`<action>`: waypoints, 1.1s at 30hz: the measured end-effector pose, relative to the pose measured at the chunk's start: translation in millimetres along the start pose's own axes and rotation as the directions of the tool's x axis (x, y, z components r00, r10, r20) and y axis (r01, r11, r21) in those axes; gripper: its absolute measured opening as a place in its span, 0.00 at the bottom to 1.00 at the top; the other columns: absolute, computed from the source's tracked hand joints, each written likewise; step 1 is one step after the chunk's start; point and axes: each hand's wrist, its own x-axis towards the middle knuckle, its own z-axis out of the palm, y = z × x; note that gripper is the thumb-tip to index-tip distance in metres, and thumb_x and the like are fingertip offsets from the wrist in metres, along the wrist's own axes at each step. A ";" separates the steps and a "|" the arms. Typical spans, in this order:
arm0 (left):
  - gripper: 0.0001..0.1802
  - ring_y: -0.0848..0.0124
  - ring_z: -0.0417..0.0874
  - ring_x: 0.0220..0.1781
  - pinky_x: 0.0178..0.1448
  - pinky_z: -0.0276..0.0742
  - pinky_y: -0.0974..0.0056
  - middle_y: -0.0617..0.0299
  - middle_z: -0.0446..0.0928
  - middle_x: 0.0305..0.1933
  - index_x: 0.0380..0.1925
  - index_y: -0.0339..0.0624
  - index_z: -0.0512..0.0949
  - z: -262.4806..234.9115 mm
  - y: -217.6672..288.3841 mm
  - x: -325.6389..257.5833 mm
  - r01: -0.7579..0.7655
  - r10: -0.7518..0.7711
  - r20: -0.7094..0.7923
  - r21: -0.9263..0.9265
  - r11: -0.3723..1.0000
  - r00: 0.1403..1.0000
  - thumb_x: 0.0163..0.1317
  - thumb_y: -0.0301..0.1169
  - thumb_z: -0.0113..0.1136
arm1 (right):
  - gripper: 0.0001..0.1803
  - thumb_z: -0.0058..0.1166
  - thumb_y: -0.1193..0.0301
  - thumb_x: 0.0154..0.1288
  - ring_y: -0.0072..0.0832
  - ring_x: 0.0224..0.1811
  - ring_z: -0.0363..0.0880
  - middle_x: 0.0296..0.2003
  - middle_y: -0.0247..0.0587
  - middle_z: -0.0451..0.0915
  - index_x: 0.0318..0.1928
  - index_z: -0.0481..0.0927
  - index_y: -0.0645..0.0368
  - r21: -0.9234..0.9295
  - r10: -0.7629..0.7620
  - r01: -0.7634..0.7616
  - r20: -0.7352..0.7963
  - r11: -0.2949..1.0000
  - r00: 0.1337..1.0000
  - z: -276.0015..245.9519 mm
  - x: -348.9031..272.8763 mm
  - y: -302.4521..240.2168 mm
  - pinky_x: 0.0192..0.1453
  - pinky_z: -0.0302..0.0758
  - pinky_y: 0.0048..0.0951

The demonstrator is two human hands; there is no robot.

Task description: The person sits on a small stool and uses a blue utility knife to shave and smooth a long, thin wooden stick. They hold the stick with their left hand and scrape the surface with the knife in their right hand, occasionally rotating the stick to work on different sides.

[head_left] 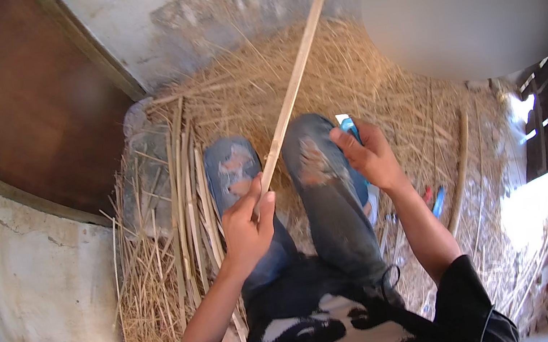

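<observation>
A long, flat, pale wooden strip (299,64) slants up and away to the right, its lower end in the grip of my left hand (247,228). Thumb and fingers close on it near my left knee. My right hand (372,154) is wrapped round a blue utility knife (349,130) above my right knee. A whitish tip shows at the knife's upper end, pointing away from me. Knife and strip are apart; most of the handle is hidden by my fingers.
Several long strips (180,180) lie in a bundle left of my knees, beside a grey block (145,161). Straw and shavings (219,107) cover the floor. Red and blue tool handles (438,202) and a curved stick (462,167) lie at right. A brown door (20,106) stands at left.
</observation>
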 end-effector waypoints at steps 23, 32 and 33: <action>0.33 0.83 0.67 0.16 0.20 0.63 0.73 0.69 0.69 0.18 0.81 0.44 0.50 -17.4 -31.1 191.4 0.320 0.039 0.454 -0.684 0.655 0.890 0.81 0.33 0.47 | 0.17 0.63 0.59 0.73 0.15 0.23 0.65 0.18 0.25 0.69 0.33 0.82 0.59 -0.181 -0.104 0.153 0.255 0.971 0.961 55.0 198.5 -73.4 0.26 0.63 0.28; 0.34 0.80 0.58 0.10 0.16 0.58 0.71 0.70 0.60 0.16 0.81 0.50 0.50 -2.8 -58.1 195.9 0.537 -0.106 0.536 -0.772 0.341 0.837 0.80 0.30 0.47 | 0.20 0.50 0.54 0.79 0.42 0.26 0.74 0.25 0.47 0.74 0.43 0.76 0.61 -0.327 -0.321 0.400 0.270 0.856 0.908 49.1 232.0 -25.2 0.32 0.71 0.43; 0.33 0.79 0.57 0.10 0.16 0.57 0.71 0.70 0.59 0.16 0.81 0.50 0.51 -4.7 -59.8 195.3 0.553 -0.115 0.545 -0.780 0.293 0.830 0.80 0.30 0.46 | 0.21 0.49 0.53 0.79 0.53 0.28 0.79 0.27 0.55 0.77 0.44 0.75 0.61 -0.377 -0.265 0.374 0.312 0.847 0.913 56.8 227.0 -29.7 0.34 0.74 0.49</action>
